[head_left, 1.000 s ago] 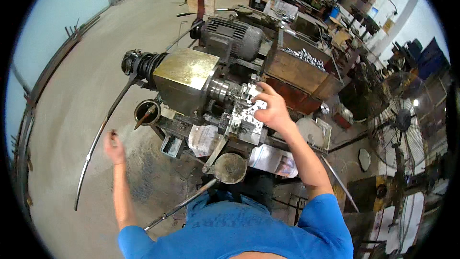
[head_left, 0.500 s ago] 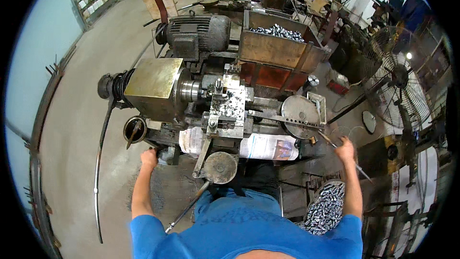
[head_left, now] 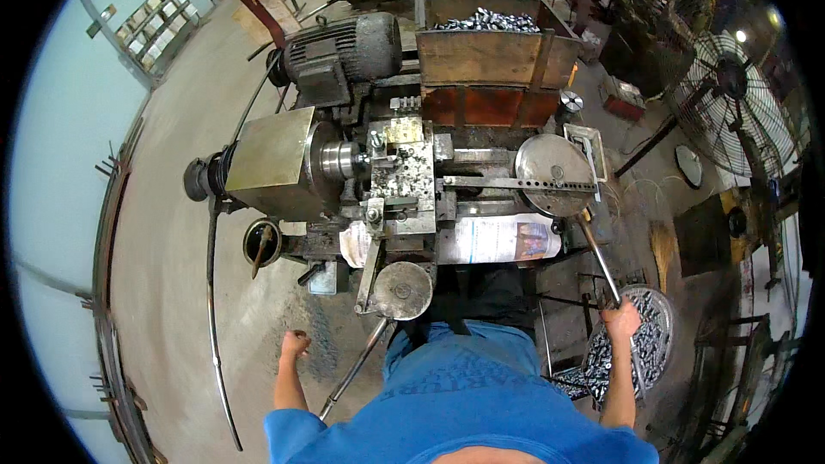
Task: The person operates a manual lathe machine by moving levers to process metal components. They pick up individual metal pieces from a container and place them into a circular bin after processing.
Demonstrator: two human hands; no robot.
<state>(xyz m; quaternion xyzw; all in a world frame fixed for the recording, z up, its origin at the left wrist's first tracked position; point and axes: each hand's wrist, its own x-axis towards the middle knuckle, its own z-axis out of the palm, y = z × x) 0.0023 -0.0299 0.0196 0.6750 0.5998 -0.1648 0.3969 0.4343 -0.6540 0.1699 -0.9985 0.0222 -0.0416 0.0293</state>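
Observation:
My right hand (head_left: 620, 320) is closed around a long metal lever (head_left: 601, 262), which slopes up to a round plate (head_left: 550, 159) at the right of a small lathe. My left hand (head_left: 296, 344) hangs over the floor left of my body, fingers curled; whatever they hold, if anything, is too small to make out. In front of me, the lathe's spindle (head_left: 339, 159) points at a slide block (head_left: 404, 180) strewn with metal chips. A perforated flat bar (head_left: 490, 182) links the block to the round plate. Nearer to me is a second disc (head_left: 400, 290) with a rod handle (head_left: 357, 369).
A wooden bin (head_left: 490, 56) of shiny small metal parts stands behind the lathe, beside a motor (head_left: 344, 47). More parts fill a round basket (head_left: 653, 326) by my right arm. A pot with a brush (head_left: 262, 242) is at the left. A fan (head_left: 730, 77) stands far right.
My left hand has drawn back from the bench's front left edge. My right hand has come down and nearer to me with the lever, which now stands steeper. The view has shifted slightly.

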